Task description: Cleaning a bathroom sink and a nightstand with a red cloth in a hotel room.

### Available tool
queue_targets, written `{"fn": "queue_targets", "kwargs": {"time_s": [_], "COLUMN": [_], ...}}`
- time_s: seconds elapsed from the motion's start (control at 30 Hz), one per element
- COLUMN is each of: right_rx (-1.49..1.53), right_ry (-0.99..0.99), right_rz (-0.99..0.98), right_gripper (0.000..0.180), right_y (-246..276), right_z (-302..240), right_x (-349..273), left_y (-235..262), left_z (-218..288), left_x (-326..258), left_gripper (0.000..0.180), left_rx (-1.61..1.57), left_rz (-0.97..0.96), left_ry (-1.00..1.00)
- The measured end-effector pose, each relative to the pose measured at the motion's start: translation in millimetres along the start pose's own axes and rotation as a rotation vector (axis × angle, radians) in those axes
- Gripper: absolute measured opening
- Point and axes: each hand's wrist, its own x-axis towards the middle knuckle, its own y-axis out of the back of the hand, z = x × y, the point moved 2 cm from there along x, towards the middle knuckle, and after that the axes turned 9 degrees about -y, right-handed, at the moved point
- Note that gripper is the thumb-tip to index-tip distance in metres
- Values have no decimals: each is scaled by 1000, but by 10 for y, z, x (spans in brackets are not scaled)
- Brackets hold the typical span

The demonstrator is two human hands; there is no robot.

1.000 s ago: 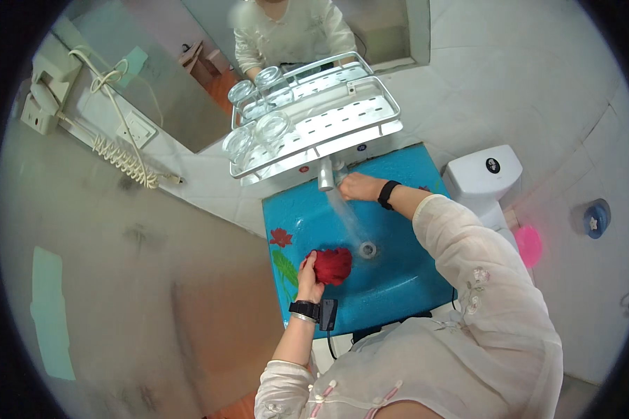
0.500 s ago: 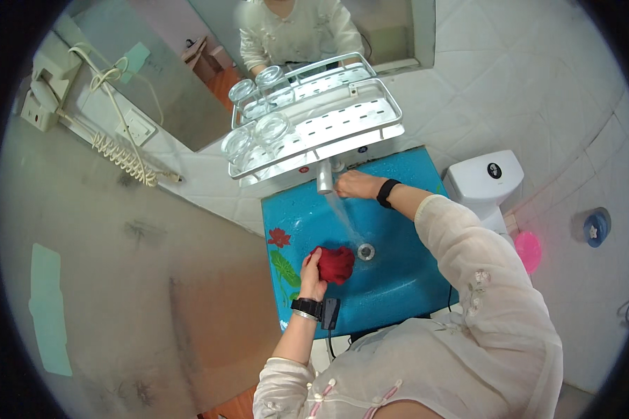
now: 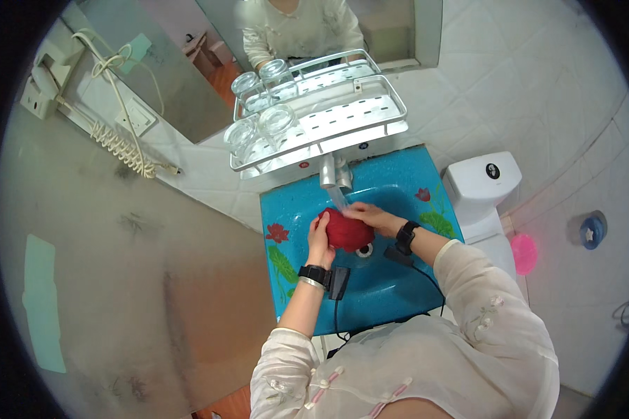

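Red cloth [image 3: 347,230] bunched over blue basin [image 3: 398,293] under tap [image 3: 332,172], left hand [image 3: 319,241] gripping it at its 9 o'clock, right hand [image 3: 370,216] clasped on its 1 o'clock edge, glass jars [image 3: 258,129] on white rack [image 3: 356,119] at 12 o'clock, toilet [image 3: 482,188] at 3 o'clock.

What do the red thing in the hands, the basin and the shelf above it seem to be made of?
Red cloth: soft fabric, it seems; it bunches between left hand and right hand under the tap.
Basin: glossy blue, probably glazed ceramic, with painted flowers and a sheen.
Shelf: shiny silvery metal, likely, with a rail and a perforated floor.
Jars: clear, glass-like.
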Motion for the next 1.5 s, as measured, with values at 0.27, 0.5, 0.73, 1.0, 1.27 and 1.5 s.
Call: {"fn": "queue_targets", "kwargs": {"time_s": [0.27, 0.5, 0.73, 1.0, 1.27, 1.5], "right_rx": [113, 116, -641, -423, -550, -707], "right_ry": [495, 441, 438, 639, 688, 559], "right_rz": [334, 151, 919, 1229, 530, 981], "right_gripper": [25, 32, 35, 34, 36, 35], "right_y": [-210, -458, -362, -123, -622, -481], "right_z": [-380, 203, -51, -420, 282, -72], "right_x": [-86, -556, -55, 205, -511, -11], "left_y": [-20, -158, -149, -82, -220, -202], "left_z": [-404, -182, -502, -344, -109, -294], "left_x": [88, 271, 188, -52, 188, 157], "left_gripper": [66, 53, 34, 65, 57, 32], "left_rx": [-254, -184, -190, 83, -99, -106], "left_rz": [-247, -265, -15, -235, -452, -155], "left_ry": [339, 81, 112, 373, 150, 118]}}
